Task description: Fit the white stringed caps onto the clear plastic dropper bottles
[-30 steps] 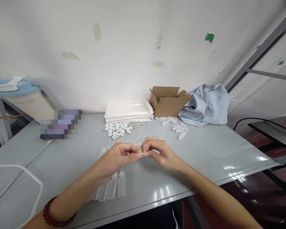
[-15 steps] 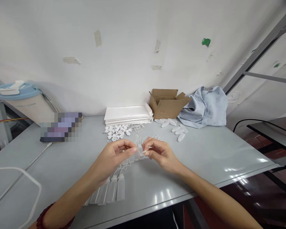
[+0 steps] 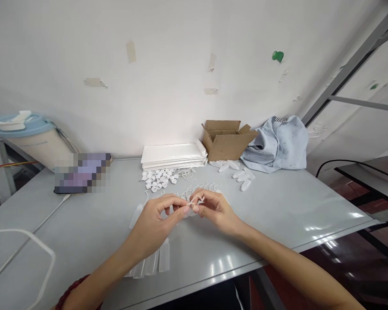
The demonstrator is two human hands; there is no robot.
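My left hand [image 3: 163, 219] and my right hand [image 3: 216, 212] meet above the middle of the table, thumbs and fingers pinched. Between their fingertips is a thin white bendy strip [image 3: 197, 199], its end curling out above my right fingers. Whether it is a tube or a cord is hard to tell. Translucent plastic bottles [image 3: 164, 257] lie side by side in front, partly covered by my left forearm. Behind my hands lie more such bottles [image 3: 136, 216] with thin white strips at their necks, mostly hidden by my fingers.
Small white caps [image 3: 160, 178] are heaped behind, beside loose white strips [image 3: 188, 173]. Further back sit stacked white packets [image 3: 174, 153], an open cardboard box [image 3: 229, 146] and a blue cloth bag [image 3: 281, 146]. Loose translucent pieces [image 3: 244, 175] lie right. A phone [image 3: 87, 172] and lidded cup [image 3: 29, 140] stand left.
My left hand has moved right, and its fingertips now meet those of my right hand at the white strip. The strip's curled end now shows above my right fingers.
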